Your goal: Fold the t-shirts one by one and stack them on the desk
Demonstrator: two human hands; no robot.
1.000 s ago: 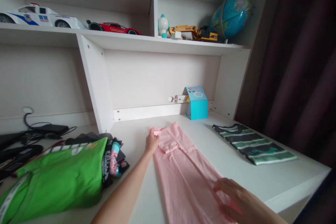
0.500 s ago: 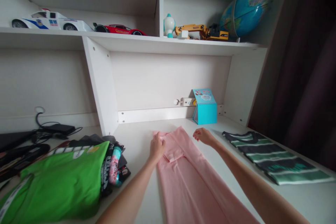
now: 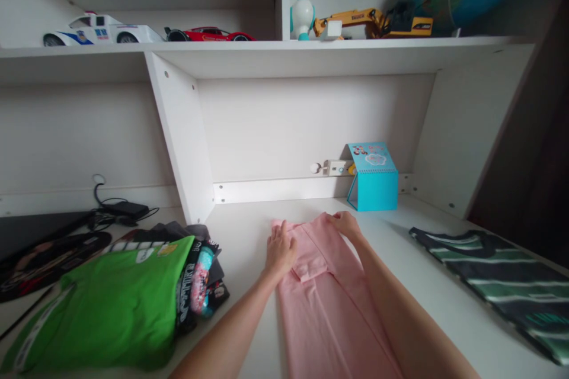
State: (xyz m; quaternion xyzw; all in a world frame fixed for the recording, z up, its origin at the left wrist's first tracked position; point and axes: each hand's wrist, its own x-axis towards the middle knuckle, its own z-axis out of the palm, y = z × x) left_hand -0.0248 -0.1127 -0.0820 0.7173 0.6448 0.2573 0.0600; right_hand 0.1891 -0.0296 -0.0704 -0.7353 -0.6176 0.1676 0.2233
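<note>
A pink shirt (image 3: 329,314) lies in a long folded strip on the white desk, a hemmed flap folded over near its far end. My left hand (image 3: 281,251) rests on the far left part of the shirt, fingers stretched out over the cloth. At the far right corner, my right hand (image 3: 344,224) has its thumb and fingers closed on the shirt's edge.
Left of the shirt sits a pile of folded clothes with a green shirt (image 3: 120,302) on top. A striped shirt (image 3: 493,278) lies flat at the right. Behind stands a blue desk calendar (image 3: 377,189); toys line the shelf (image 3: 347,56) above.
My right hand has moved in from beside the shirt and taken its far right corner. My left hand stays on the cloth with its fingers more spread. The view has shifted slightly.
</note>
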